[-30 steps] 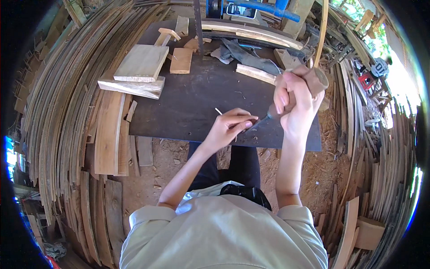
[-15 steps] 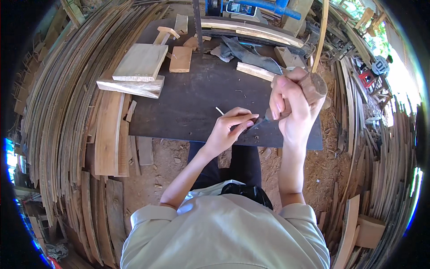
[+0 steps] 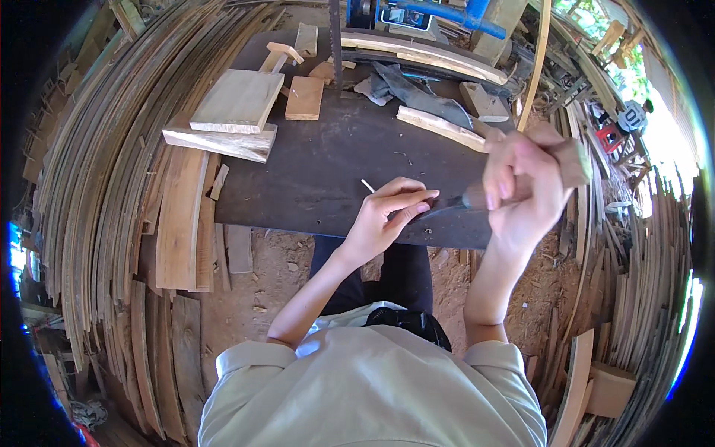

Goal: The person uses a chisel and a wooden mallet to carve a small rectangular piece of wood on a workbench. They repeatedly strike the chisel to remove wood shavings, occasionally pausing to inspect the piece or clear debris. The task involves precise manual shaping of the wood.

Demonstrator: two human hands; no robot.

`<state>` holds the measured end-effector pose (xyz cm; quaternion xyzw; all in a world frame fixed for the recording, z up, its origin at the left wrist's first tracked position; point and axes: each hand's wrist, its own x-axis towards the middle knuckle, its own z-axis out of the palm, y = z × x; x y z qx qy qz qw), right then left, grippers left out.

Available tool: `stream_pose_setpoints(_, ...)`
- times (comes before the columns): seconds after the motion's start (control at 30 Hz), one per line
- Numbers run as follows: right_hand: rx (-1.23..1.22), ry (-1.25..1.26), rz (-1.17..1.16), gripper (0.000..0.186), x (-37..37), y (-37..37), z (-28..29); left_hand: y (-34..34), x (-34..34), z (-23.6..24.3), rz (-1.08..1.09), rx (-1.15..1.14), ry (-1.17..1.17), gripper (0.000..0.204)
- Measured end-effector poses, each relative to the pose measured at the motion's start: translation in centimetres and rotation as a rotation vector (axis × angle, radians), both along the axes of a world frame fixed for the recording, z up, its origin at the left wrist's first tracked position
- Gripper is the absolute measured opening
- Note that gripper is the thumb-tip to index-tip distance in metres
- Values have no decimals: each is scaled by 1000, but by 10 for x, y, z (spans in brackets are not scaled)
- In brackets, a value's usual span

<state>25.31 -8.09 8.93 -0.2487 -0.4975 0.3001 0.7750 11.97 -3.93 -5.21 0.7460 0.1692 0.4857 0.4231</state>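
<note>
"Wooden-handled tool (image 3: pixel 475 197) with the dark blade?"
"Wrapped in the right hand (image 3: pixel 525 179), pointing toward the left hand (image 3: pixel 389 212)."
"And that one?"
"Pinched nearly closed, seemingly around the thin pale stick (image 3: pixel 368 185) jutting beyond it, above the dark flat counter (image 3: pixel 298 175)."

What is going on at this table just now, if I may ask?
Over a dark table, the person's right hand grips a wooden-handled tool, its thin dark shaft pointing toward the left hand. The left hand, thumb against fingers, seems to pinch a thin pale stick, one end of which shows beyond it. Pale boards lie stacked at the table's left side.
</note>
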Motion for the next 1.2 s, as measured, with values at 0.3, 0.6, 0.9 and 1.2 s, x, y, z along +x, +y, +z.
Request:
stream_pose_setpoints(0.3,-143,-80,-46,13,-13,5,-12,5,-2,-13,-15,-92,54,21)
stream_pose_setpoints(0.6,-180,-33,-50,11,-22,8,-16,3,-10,-20,-50,-213,17,20)
stream_pose_setpoints(0.9,-229,-78,-81,11,-24,12,-20,-1,-12,-23,-52,-171,-42,19)
stream_pose_setpoints(1.2,5,-80,19,13,-23,3,4,6,-14,0,-11,-44,13,19)
